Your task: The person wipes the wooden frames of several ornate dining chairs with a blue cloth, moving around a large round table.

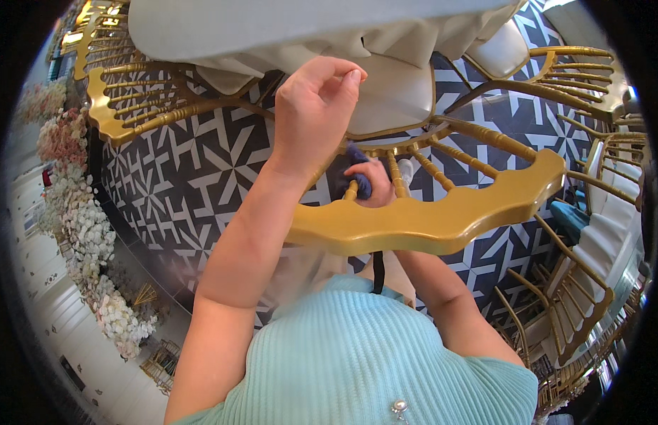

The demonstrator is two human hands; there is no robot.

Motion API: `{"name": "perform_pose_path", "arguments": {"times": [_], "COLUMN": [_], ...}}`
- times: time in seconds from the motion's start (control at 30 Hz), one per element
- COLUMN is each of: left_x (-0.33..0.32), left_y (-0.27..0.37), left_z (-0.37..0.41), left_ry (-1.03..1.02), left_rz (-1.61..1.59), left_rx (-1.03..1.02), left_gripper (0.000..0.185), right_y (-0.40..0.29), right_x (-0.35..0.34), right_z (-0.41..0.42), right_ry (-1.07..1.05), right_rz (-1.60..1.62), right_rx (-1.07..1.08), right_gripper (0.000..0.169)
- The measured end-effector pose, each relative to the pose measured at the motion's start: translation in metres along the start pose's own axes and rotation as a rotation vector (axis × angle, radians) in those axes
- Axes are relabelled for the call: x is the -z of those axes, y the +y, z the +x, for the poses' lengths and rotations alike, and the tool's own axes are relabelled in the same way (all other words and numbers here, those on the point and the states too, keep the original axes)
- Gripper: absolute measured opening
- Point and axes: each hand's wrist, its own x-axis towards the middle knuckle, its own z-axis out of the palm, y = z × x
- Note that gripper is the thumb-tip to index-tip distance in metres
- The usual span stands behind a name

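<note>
A gold chair (pixel 414 223) with turned spindles and a white seat pad (pixel 395 98) stands in front of me, its scalloped top rail nearest my body. My right hand (pixel 374 183) reaches under that rail and is closed around a dark blue cloth (pixel 362 180), which is pressed around one of the spindles. My left hand (pixel 319 98) is raised above the left side of the chair back, its fingers curled and thumb against the index finger. Nothing shows between those fingers, though the palm is partly hidden. The cloth's lower part is hidden by the hand.
A table with a white cloth (pixel 307 26) stands ahead, its draped edge over the chair seat. More gold chairs stand at left (pixel 108 106) and right (pixel 578 79). White and pink flowers (pixel 87 228) line the far left. The floor (pixel 233 170) has a black-and-white pattern.
</note>
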Motion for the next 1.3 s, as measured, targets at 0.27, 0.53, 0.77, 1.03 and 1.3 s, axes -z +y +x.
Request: {"name": "perform_pose_path", "arguments": {"times": [0.27, 0.53, 0.77, 1.03, 1.3], "left_x": [-0.002, -0.004, -0.004, -0.012, -0.012], "left_y": [-0.006, 0.004, 0.007, -0.001, -0.014], "left_z": [0.003, -0.004, -0.007, -0.006, -0.003], "left_ry": [0.029, -0.005, -0.047, -0.031, -0.066], "left_rz": [0.045, 0.017, 0.010, 0.090, 0.238], "left_rx": [-0.007, -0.063, -0.101, -0.182, -0.166], "left_gripper": [0.009, 0.008, 0.009, 0.003, 0.009], "right_y": [-0.049, -0.048, 0.043, 0.082, 0.061], "right_x": [-0.015, -0.072, -0.089, -0.096, -0.005], "right_z": [-0.076, -0.005, 0.034, -0.010, -0.111], "right_ry": [0.242, -0.007, 0.264, 0.147, 0.339], "right_rz": [0.513, 0.009, 0.393, 0.072, 0.113], "right_rx": [-0.578, 0.095, -0.100, -0.133, -0.496], "right_gripper": [0.033, 0.040, 0.028, 0.037, 0.047]}}
